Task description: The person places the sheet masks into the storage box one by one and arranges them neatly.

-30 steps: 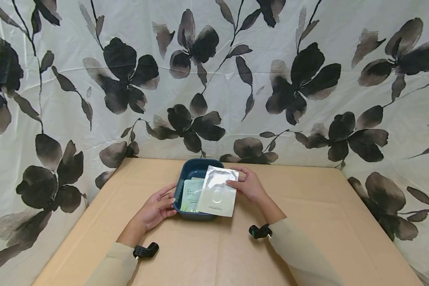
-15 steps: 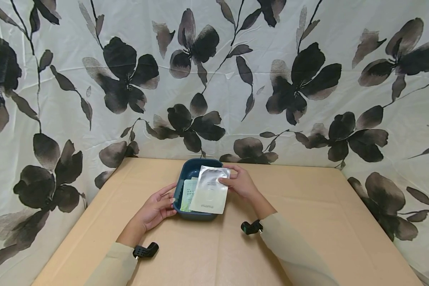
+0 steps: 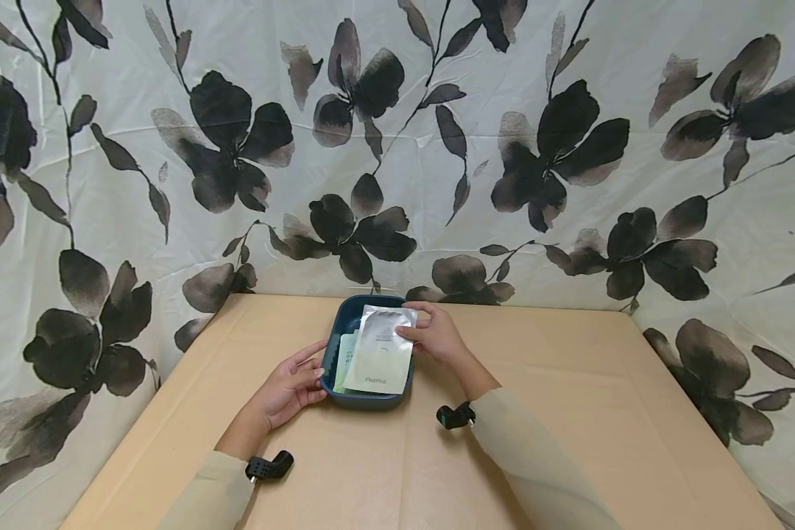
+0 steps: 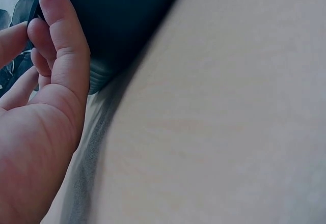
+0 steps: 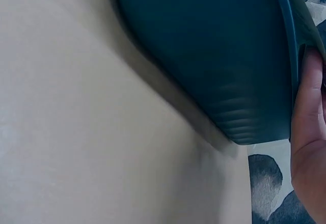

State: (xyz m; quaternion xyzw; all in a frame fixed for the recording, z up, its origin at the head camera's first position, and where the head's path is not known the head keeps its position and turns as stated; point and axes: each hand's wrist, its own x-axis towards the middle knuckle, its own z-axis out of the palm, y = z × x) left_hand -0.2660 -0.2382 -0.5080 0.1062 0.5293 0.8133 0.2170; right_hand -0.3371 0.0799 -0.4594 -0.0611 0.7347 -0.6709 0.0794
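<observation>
A dark blue plastic bin stands on the table in the head view. My left hand holds its left wall, the thumb at the rim and the other fingers outside. In the left wrist view the fingertips of that hand meet the bin's wall. With thumb and fingers my right hand pinches the right edge of a flat silver-and-cream foil sachet. This sachet lies over the bin's opening, partly covering a pale green sachet inside. The right wrist view shows that hand beside the bin's rim.
A tan sheet covers the table. Behind it hangs a white cloth with dark flowers, close to the bin's far side. Each wrist wears a black camera band, such as the left one.
My right hand has moved left with the foil sachet, from the bin's right edge to over its middle, covering more of the green sachet. The left hand has stayed put.
</observation>
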